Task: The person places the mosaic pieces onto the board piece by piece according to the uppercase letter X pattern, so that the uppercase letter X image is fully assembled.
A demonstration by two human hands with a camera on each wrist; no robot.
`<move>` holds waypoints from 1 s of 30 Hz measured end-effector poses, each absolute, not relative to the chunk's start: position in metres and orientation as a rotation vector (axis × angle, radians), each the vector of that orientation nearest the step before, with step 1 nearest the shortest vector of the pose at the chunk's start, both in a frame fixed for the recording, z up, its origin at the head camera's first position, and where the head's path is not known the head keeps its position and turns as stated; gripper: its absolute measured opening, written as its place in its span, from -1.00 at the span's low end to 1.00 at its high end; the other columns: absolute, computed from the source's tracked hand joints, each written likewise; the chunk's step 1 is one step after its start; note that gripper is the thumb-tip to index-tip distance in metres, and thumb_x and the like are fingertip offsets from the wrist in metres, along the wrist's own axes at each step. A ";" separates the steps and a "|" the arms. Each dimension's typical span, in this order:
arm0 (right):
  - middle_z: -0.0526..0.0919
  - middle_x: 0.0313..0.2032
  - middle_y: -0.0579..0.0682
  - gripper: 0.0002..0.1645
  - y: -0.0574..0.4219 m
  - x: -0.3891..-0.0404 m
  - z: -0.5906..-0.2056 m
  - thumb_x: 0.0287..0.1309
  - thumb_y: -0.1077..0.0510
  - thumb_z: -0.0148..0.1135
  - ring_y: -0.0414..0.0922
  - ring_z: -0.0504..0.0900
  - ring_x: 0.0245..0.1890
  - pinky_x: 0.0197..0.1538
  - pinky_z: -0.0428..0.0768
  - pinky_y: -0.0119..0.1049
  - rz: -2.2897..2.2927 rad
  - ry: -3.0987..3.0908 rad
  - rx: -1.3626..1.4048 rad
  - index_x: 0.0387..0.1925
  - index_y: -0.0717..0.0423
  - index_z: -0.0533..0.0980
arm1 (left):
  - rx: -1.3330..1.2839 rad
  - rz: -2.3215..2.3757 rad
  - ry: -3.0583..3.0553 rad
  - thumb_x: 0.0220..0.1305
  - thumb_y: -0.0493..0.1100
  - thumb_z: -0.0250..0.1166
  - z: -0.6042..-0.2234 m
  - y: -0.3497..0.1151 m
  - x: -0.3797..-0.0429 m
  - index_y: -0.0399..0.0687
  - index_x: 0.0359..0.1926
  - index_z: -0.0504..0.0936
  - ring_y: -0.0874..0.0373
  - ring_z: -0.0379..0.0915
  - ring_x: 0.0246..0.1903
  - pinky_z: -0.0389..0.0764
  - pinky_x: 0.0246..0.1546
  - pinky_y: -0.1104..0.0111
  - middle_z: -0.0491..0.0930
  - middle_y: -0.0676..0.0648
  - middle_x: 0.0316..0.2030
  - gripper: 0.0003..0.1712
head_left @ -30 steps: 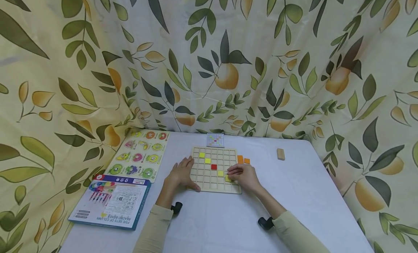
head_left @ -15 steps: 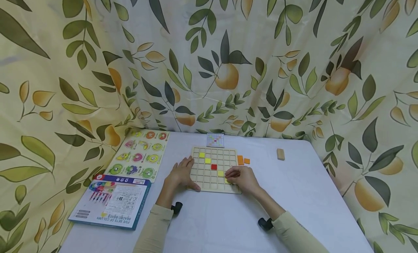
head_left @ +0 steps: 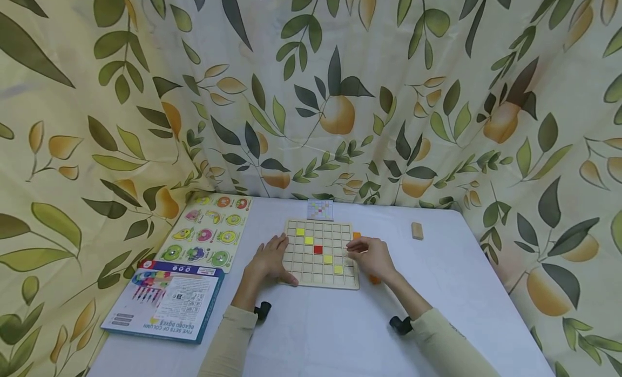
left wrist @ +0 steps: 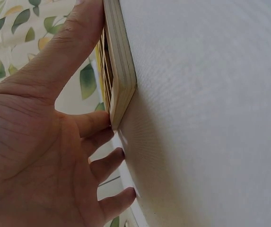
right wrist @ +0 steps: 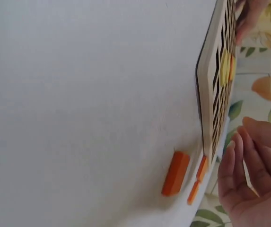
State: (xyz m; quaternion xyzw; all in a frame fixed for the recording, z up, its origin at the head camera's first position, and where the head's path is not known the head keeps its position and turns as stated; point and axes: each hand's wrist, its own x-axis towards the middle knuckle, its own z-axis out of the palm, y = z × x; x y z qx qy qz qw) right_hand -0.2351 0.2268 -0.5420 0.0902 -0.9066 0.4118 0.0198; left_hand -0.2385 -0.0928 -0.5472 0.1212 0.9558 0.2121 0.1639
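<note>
A wooden grid board (head_left: 296,266) lies in front of me, with several yellow tiles and one red tile (head_left: 318,249) in a diagonal line of its cells. My left hand (head_left: 269,260) is spread at the board's near left corner, thumb along the front edge and fingers at the left side. In the left wrist view, the thumb (left wrist: 62,54) reaches along the board's edge. My right hand (head_left: 371,256) hovers over the board's right edge, fingers loosely bent, with nothing visible between them. The lowest yellow tile (head_left: 338,269) sits in its cell, left of that hand.
Orange pieces lie right of the board, one orange block (right wrist: 176,173) nearer the right wrist camera. A small pattern card (head_left: 320,209) is behind the board. At left are a fruit picture board (head_left: 221,217) and a flat box (head_left: 165,301). A wooden block (head_left: 417,230) stands at far right.
My right hand has come off the lowest yellow tile and moved up and right, uncovering that tile and partly covering the orange pieces. An orange block shows under its wrist. The left hand stays put.
</note>
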 end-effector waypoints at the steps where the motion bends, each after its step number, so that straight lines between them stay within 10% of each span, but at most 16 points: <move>1: 0.81 -0.27 -0.12 -0.79 0.229 -0.237 -0.540 0.17 0.27 0.52 -0.11 0.76 -0.21 -0.13 0.68 -0.19 1.255 -2.810 0.267 -0.12 0.11 0.76 | 0.344 0.605 2.723 -0.23 0.29 0.74 -0.547 -0.093 -0.238 -0.15 0.66 0.04 -0.10 -0.25 0.65 -0.14 0.60 -0.12 -0.07 -0.14 0.67 0.57; 16: 0.74 0.04 0.16 -0.63 0.260 -0.270 -0.541 0.23 0.22 0.47 0.11 0.68 0.02 0.01 0.67 -0.02 1.071 -2.954 0.002 0.07 0.19 0.70 | 0.362 0.608 2.732 -0.24 0.29 0.74 -0.553 -0.095 -0.240 -0.16 0.65 0.05 -0.11 -0.24 0.65 -0.14 0.60 -0.14 -0.06 -0.16 0.66 0.57; 30: 0.75 -0.17 0.10 -0.67 0.264 -0.280 -0.548 0.17 0.29 0.48 0.00 0.65 -0.20 -0.18 0.63 -0.17 1.028 -2.950 -0.061 -0.01 0.20 0.72 | 0.373 0.602 2.739 -0.20 0.28 0.73 -0.545 -0.094 -0.235 -0.17 0.65 0.07 -0.12 -0.21 0.64 -0.11 0.60 -0.14 -0.04 -0.17 0.66 0.53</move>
